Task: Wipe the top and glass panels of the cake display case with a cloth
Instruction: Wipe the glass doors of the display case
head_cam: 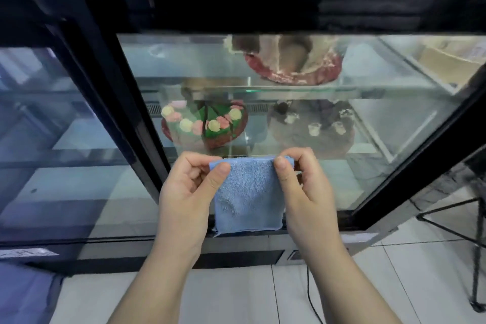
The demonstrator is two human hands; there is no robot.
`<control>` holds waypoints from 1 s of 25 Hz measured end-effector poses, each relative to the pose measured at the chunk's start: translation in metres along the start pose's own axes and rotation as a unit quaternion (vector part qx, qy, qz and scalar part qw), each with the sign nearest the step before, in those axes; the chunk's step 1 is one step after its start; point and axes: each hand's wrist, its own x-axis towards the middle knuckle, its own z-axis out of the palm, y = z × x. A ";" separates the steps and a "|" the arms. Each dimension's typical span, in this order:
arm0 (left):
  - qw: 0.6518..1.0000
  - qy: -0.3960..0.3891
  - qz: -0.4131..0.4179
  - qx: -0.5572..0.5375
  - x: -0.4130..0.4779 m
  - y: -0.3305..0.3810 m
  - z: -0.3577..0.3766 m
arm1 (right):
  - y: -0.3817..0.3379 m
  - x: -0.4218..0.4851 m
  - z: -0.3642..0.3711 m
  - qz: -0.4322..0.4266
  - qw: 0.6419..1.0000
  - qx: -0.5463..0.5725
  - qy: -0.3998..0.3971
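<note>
A folded light blue cloth [248, 197] hangs in front of the cake display case's front glass panel [368, 144]. My left hand [188, 192] pinches the cloth's upper left corner and my right hand [305, 189] pinches its upper right corner, holding it stretched between them. The cloth sits a little in front of the glass, low on the panel; I cannot tell whether it touches. The case's black top [236, 8] runs across the upper part of the view. A second glass panel [52, 139] lies to the left, beyond a black frame post [118, 102].
Inside the case are a cake with green and pink flowers [205, 123], a dark chocolate cake [313, 129] and a red cake [292, 66] on a higher shelf. A black tripod stand [473, 231] and a cable [310, 294] are on the tiled floor at right. A blue fabric item [23, 294] lies at lower left.
</note>
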 end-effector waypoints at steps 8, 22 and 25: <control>0.967 -0.022 0.254 -0.029 0.031 -0.092 -0.013 | 0.097 0.012 0.070 -0.232 0.950 -0.029 0.206; 0.789 0.211 0.550 0.172 0.065 -0.095 0.015 | 0.082 0.030 0.071 -0.306 0.879 -0.085 0.355; 0.699 0.288 0.589 0.286 0.089 -0.060 0.030 | 0.053 0.066 0.059 -0.340 0.847 -0.144 0.383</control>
